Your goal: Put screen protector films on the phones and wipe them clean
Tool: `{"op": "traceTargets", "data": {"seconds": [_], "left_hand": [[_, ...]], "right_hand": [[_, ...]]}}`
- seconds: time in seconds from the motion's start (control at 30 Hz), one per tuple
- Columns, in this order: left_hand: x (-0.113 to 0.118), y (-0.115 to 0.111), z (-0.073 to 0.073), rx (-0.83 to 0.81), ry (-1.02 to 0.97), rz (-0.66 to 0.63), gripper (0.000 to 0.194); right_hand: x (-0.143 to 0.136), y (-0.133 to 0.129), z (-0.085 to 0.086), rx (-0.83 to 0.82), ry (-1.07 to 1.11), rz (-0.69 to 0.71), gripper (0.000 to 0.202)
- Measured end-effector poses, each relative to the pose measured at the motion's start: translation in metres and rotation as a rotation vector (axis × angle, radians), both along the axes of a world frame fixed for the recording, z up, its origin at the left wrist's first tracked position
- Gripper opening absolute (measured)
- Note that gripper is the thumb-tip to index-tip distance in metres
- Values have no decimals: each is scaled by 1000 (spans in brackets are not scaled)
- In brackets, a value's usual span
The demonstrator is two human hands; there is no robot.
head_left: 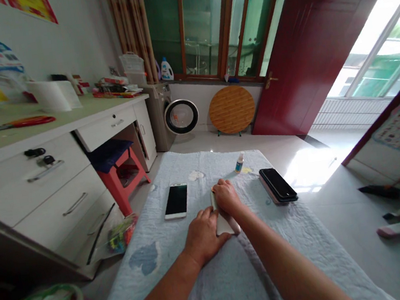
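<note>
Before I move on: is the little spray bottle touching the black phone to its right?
Apart. The head view shows a strip of blue cloth between the spray bottle and the black phone.

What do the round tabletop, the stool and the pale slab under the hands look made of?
Round tabletop: wood or bamboo, perhaps laminate, smooth, from its tan grained strips. Stool: probably smooth plastic, from the even coral colour. Pale slab: smooth plastic or metal; its even surface doesn't settle which.

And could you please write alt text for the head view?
A left hand and right hand hold a flat, pale object on blue patterned cloth, between a white-framed phone and a black-topped phone stack; beyond, a small white-capped bottle.
</note>
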State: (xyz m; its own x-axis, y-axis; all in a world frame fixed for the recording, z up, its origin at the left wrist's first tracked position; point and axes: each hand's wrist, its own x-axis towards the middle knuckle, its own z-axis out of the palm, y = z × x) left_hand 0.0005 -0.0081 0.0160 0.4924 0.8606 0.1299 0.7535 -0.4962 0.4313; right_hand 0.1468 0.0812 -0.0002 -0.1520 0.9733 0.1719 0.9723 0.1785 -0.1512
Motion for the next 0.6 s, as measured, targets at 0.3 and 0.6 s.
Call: {"op": "traceTargets", "data": {"seconds": [0.3,0.6], "left_hand": [[2,-2,2,-9,-19,29,59],[2,-3,-2,42,-3,44,56]], "right_hand": [[-15,4,5,-15,-12,96,27],[20,5,3,-26,44,-43,28]]}}
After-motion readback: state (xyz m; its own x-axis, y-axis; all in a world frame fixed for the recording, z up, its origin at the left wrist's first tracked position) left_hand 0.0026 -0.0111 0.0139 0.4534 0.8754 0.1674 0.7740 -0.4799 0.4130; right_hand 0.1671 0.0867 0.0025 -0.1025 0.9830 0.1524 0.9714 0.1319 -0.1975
